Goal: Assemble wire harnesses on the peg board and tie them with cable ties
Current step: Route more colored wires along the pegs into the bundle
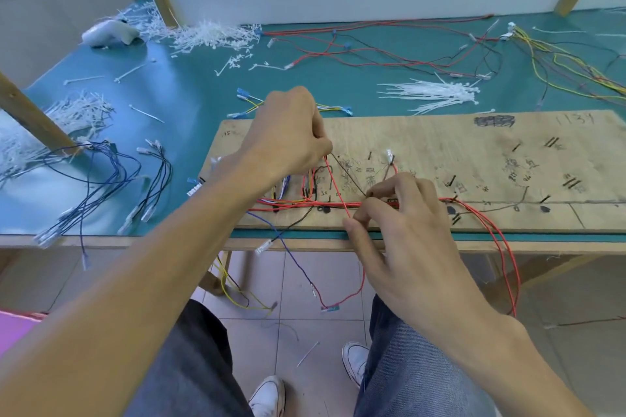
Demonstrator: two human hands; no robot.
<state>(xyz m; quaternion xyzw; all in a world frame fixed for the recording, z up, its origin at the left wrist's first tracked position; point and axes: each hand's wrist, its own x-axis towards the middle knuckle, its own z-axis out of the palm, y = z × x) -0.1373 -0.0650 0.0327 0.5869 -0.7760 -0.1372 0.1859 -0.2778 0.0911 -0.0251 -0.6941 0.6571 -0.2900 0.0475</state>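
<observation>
Left fingers: the left hand point(288, 135) is curled into a loose fist over the board's far left part. Its fingers are closed tight on the upper end of a red wire point(335, 183) and a thin dark wire point(349, 174).
Right fingers: the right hand point(399, 223) sits at the board's near edge. Thumb and fingers point(382, 191) are bent in and nip the lower ends of the same two wires.
Red wire: stretched taut on a slant between the two hands, with the dark wire beside it.
Wire bundle: a wire bundle point(294, 202), mostly red, lies along the near edge of the board and passes under the right hand. A red loop point(504, 247) and a blue wire point(298, 261) hang off the edge towards the floor.
Peg board: a plywood peg board point(440, 145) lies flat on the desk, marked with pen scribbles and dark pegs. A white connector point(389, 156) is just beyond the right hand.
Cable ties: a bunch of white cable ties point(437, 95) lies just behind the board.
Other wires: blue leads point(101, 173) lie left of the board, red and black leads point(372, 47) behind it, and yellow leads point(559, 68) far right.
Offcuts: a heap of white tie offcuts point(210, 35) lies at the back left.
Desk: the desk point(189, 95) has a teal top.
</observation>
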